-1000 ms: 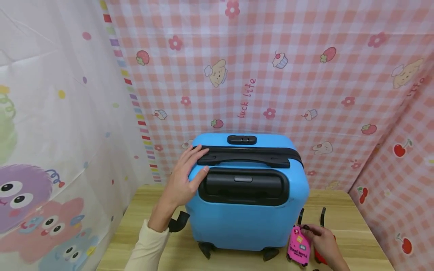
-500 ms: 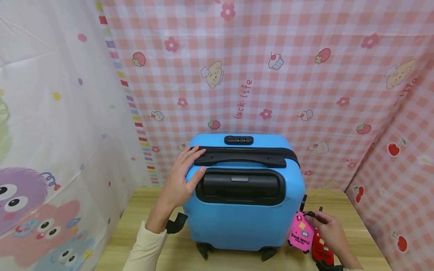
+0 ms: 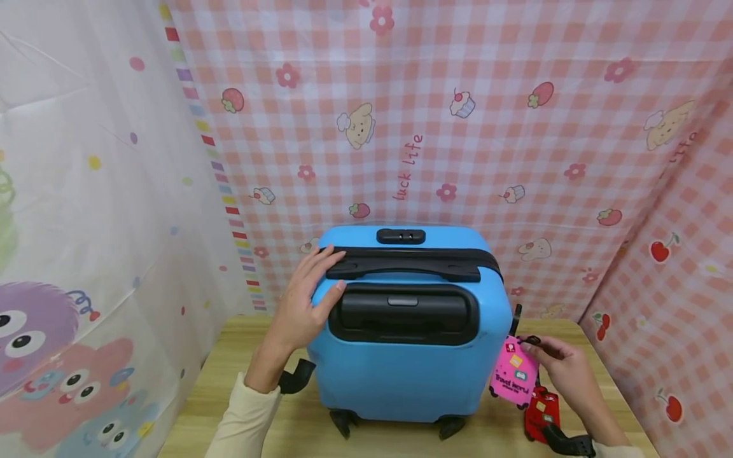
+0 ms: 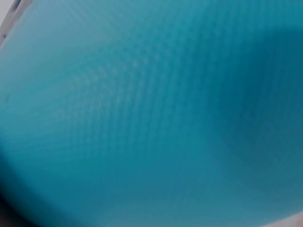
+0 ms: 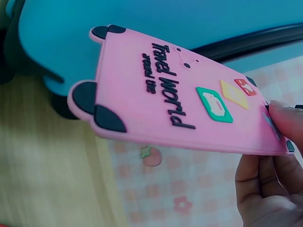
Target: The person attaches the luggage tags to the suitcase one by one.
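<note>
1. The left hand [image 3: 302,302] lies flat on the upper left corner of the blue suitcase [image 3: 409,375], fingers straight and reaching the end of the black carry handle [image 3: 409,264]; it presses there without grasping, just as it did a second ago
2. The right hand [image 3: 564,369] pinches the strap end of the pink luggage tag [image 3: 513,375] between thumb and fingers
3. That tag sat low at the bottom right of the frame a second ago; now it hangs lifted beside the case's right edge, clear of the wooden table [image 3: 229,388]
4. The red tag [image 3: 538,410] lies on the table below the hand
5. To my eye the pink tag is being carried toward the handle, with the case kept steady
</note>
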Available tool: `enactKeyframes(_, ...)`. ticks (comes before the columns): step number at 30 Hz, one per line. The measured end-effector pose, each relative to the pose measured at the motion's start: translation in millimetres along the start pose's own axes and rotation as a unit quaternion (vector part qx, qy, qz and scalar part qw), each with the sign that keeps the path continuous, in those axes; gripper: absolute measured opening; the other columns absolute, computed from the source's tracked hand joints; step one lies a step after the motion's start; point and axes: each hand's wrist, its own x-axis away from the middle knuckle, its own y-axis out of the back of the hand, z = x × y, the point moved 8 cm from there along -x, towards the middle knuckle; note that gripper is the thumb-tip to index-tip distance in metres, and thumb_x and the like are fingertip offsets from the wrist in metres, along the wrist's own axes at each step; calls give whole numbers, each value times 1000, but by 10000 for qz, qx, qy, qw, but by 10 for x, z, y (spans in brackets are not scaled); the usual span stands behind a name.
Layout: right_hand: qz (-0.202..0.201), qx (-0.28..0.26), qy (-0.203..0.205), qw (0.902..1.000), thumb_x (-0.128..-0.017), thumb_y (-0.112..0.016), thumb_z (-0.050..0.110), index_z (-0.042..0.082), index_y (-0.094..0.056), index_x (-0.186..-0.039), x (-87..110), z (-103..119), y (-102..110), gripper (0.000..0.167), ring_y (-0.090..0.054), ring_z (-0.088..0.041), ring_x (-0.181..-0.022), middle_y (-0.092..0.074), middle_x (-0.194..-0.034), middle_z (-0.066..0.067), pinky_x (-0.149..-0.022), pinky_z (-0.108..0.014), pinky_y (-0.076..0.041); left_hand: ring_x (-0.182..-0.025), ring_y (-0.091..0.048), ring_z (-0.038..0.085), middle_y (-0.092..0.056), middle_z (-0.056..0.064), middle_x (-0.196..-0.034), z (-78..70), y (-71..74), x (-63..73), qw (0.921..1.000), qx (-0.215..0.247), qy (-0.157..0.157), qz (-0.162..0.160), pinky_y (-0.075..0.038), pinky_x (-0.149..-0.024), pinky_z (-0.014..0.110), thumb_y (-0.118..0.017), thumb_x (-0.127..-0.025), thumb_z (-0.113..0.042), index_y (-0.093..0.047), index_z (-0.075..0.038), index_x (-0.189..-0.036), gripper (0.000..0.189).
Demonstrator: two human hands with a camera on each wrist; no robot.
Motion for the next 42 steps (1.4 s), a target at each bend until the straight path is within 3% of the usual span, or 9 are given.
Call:
enactKeyframes(10, -268, -134, 689, 9972, -99, -62, 22, -5, -69, -117, 50, 381, 174, 33, -63, 4, -85, -67, -95, 23, -73, -13, -52, -149, -24, 32, -40, 7, -156, 9, -5, 9, 10000, -54, -17, -4, -22, -115, 62, -56, -99, -30, -52, -19, -145, 47)
enactKeyframes(15, -386, -267, 957, 9943, -98, -63, 17, -8, -68, -116, 64, 583, 311, 31, -63, 5, -85, -67, -96, 26, -72, -12, -53, -149, -24, 31, -39, 7, -156, 14, -8, 12, 10000, -53, -24, -1, -22, -115, 62, -56, -99, -30, -51, -20, -145, 48)
enactKeyframes(22, -428, -609, 1566, 9849, -96, -63, 5, -9, -69, -111, 53, 798, 477, 21, -65, 5, -84, -70, -98, 25, -70, -13, -53, -148, -25, 32, -40, 8, -156, -2, 2, 4, 9999, -49, -83, -28, -22, -116, 62, -56, -99, -30, -51, -19, -145, 48)
enactKeyframes(33, -465, -715, 1993, 9762, -94, -63, -1, -7, -71, -109, 19, 995, 626, 17, -67, 3, -82, -73, -99, 21, -69, -13, -53, -149, -25, 31, -40, 8, -156, 7, -8, -19, 9999, -32, -124, -40, -22, -116, 61, -55, -99, -30, -51, -19, -145, 48)
enactKeyframes(38, -268, -1454, 2192, 9644, -93, -61, -8, -9, -70, -106, 35, 1134, 651, 16, -68, -1, -82, -75, -97, 13, -68, -14, -53, -148, -25, 31, -41, 8, -155, 17, -4, -17, 9999, -104, -99, -65, -22, -116, 62, -55, -99, -30, -51, -19, -145, 47)
enactKeyframes(42, -53, -2077, 2027, 9570, -93, -61, -7, -9, -69, -110, 74, 1234, 657, 19, -66, -5, -86, -75, -100, 7, -71, -14, -52, -148, -25, 31, -41, 8, -155, 23, 0, 1, 9999, -130, -74, -54, -22, -116, 61, -55, -99, -30, -51, -19, -145, 48)
